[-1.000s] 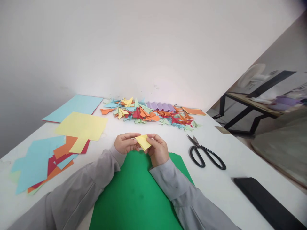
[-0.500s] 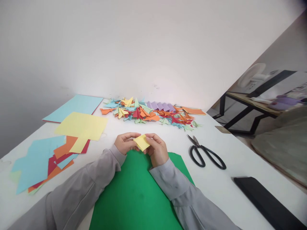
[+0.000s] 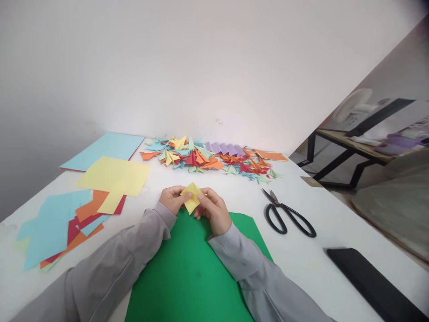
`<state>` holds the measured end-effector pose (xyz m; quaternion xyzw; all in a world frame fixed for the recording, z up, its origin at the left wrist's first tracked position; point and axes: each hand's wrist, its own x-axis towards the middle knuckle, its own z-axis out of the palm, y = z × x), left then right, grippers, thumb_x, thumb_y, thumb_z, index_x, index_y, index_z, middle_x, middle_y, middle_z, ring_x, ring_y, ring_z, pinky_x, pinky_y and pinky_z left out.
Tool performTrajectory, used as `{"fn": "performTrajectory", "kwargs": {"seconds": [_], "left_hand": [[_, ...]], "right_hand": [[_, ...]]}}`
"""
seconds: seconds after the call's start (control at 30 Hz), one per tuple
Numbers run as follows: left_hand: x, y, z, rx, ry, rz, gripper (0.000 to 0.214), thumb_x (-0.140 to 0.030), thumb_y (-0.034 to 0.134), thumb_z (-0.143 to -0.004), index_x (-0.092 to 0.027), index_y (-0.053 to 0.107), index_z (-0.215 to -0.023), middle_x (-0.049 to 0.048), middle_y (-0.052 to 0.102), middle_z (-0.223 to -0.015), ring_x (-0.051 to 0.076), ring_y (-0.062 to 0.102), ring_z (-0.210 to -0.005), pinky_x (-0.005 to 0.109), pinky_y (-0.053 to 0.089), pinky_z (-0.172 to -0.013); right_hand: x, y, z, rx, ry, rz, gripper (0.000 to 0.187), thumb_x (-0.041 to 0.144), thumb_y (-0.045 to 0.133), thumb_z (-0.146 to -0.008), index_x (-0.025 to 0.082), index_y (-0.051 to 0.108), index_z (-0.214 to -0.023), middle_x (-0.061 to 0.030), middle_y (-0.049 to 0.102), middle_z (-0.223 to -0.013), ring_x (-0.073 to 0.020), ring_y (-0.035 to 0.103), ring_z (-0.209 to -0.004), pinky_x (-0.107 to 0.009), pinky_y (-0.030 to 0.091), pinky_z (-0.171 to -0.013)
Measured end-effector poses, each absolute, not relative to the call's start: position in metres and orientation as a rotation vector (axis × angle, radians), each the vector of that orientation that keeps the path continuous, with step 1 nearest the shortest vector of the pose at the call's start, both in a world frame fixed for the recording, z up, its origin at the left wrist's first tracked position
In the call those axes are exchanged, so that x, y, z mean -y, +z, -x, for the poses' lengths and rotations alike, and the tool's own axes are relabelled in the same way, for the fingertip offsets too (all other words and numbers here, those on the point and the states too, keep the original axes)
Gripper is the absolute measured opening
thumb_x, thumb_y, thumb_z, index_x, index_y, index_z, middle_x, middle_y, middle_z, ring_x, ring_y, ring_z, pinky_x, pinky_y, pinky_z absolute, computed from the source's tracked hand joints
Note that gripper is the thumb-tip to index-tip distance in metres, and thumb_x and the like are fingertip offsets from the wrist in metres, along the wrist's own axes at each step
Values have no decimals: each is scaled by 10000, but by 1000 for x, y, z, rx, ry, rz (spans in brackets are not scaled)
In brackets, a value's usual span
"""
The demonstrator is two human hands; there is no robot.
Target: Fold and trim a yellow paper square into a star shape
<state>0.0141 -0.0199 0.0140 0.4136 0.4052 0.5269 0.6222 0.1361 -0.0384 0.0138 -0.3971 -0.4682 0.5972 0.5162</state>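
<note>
Looking down at the white table, we see a small yellow folded paper. It has a diamond shape, with one corner pointing down and sharp creases on its thin, matte surface. The left hand pinches its left side, thumb and fingertips closed on the edge. The right hand grips the right and lower side in the same way, with the fingers curled narrowly around the piece. So the paper sits between the two hands and touches both, over the far edge of a big green sheet. We cannot tell if it touches this sheet. The green sheet is smooth and lies flat under the wrists. Both arms wear grey sleeves of soft cloth.

To the right of the right hand, well apart from it, lie black scissors with big looped handles and the blades a little open. Behind the hands, near the wall, there is a long pile of folded pieces, pointed and in many colours, with a purple pleated paper among them. On the left lie a flat yellow sheet, a light blue sheet and a loose stack of coloured sheets. A flat black object lies near the right corner.
</note>
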Motion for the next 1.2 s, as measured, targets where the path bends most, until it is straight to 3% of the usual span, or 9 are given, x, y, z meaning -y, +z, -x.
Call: {"fn": "performTrajectory", "kwargs": {"seconds": [0.13, 0.3, 0.57, 0.8, 1.0, 1.2], "left_hand": [[24, 21, -16, -998, 1251, -1006, 228, -232, 721, -435, -97, 658, -607, 16, 595, -483, 108, 512, -436, 242, 405, -458], [26, 25, -17, -1027, 1304, -1129, 139, -143, 700, -420, -128, 672, -555, 23, 625, -548, 117, 544, -526, 233, 430, -525], [24, 17, -15, -1051, 1205, -1075, 140, -193, 693, -464, -112, 647, -568, 9, 596, -482, 108, 515, -438, 240, 419, -458], [26, 17, -15, -1043, 1293, -1360, 197, -208, 679, -516, -143, 680, -703, 58, 609, -761, 154, 562, -717, 253, 456, -597], [26, 17, -15, -945, 1319, -1422, 105, -214, 662, -553, -147, 679, -632, 54, 576, -710, 140, 549, -666, 240, 441, -535], [26, 16, -15, -968, 1355, -1500, 135, -252, 598, -652, -150, 687, -663, 54, 593, -697, 133, 555, -663, 253, 442, -590]], "right_hand": [[39, 14, -134, 1115, 1427, 1015, 173, 235, 565, -600, 188, 477, -742, 69, 532, -444, -84, 479, -340, -173, 358, -330], [38, 13, -133, 1087, 1370, 1066, 84, 214, 507, -606, 186, 473, -678, 77, 511, -463, -73, 470, -351, -168, 377, -316], [39, 14, -134, 1077, 1378, 1095, 122, 269, 539, -615, 182, 455, -634, 70, 525, -403, -75, 461, -296, -164, 359, -285], [39, 15, -134, 1142, 1357, 1140, 100, 209, 530, -563, 178, 456, -621, 82, 485, -343, -79, 445, -278, -163, 345, -277], [38, 12, -133, 1266, 1357, 1112, 89, 208, 519, -579, 186, 437, -606, 91, 473, -381, -74, 428, -305, -180, 343, -299], [39, 12, -133, 1310, 1369, 1102, 80, 146, 485, -562, 190, 428, -596, 89, 463, -428, -77, 419, -352, -197, 350, -330]]}}
